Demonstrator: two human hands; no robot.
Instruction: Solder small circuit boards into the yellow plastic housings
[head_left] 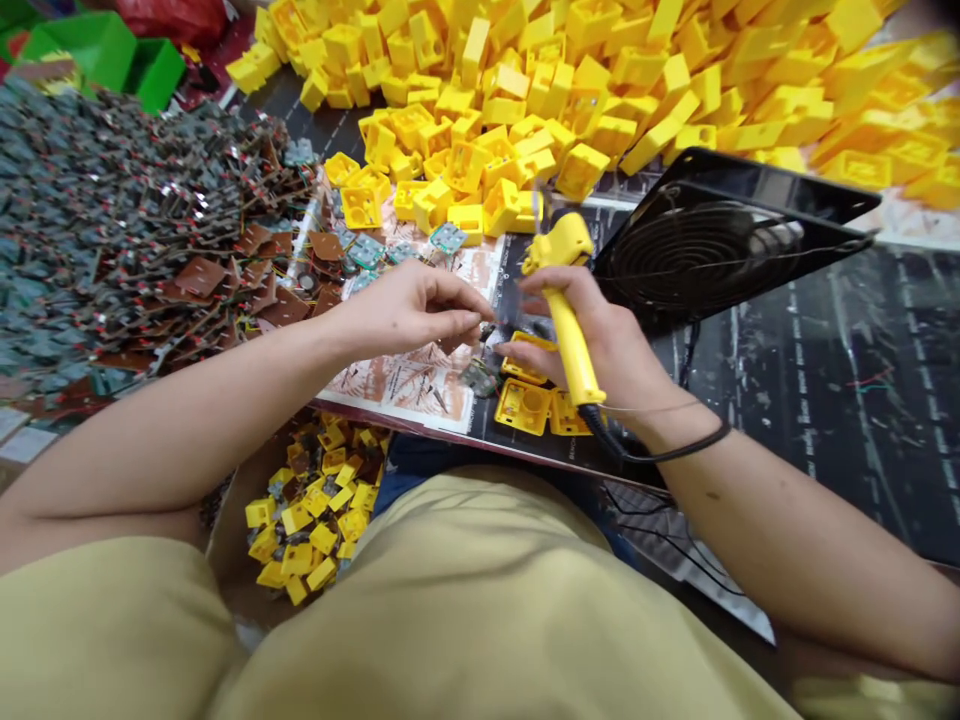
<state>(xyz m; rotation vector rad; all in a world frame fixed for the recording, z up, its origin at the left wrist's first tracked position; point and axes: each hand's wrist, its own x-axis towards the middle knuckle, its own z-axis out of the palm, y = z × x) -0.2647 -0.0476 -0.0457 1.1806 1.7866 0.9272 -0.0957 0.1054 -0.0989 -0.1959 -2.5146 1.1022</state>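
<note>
While yellow housings (600, 70) heap up, circuit boards (112, 230) (grey, brown) crowd the table (862, 350).

Yellow soldering iron (571, 340), black fan (720, 250)

- Your right hand (600, 340) is wrapped around the yellow plastic-handled soldering iron (568, 320), which is tilted, its head pointing away from you and its black cord trailing past your wrist.
- Your left hand (409, 305) pinches a small part at the fingertips, just beside your right fingers; the part is too small to identify.
- Open square yellow plastic housings (523, 405) lie on the board below your hands.
- A black wire-grille fan (712, 245) stands tilted to the right.
- A large heap of yellow plastic housings (600, 70) fills the far side.
- A pile of brown and grey circuit boards (112, 220) lies on the left.
</note>
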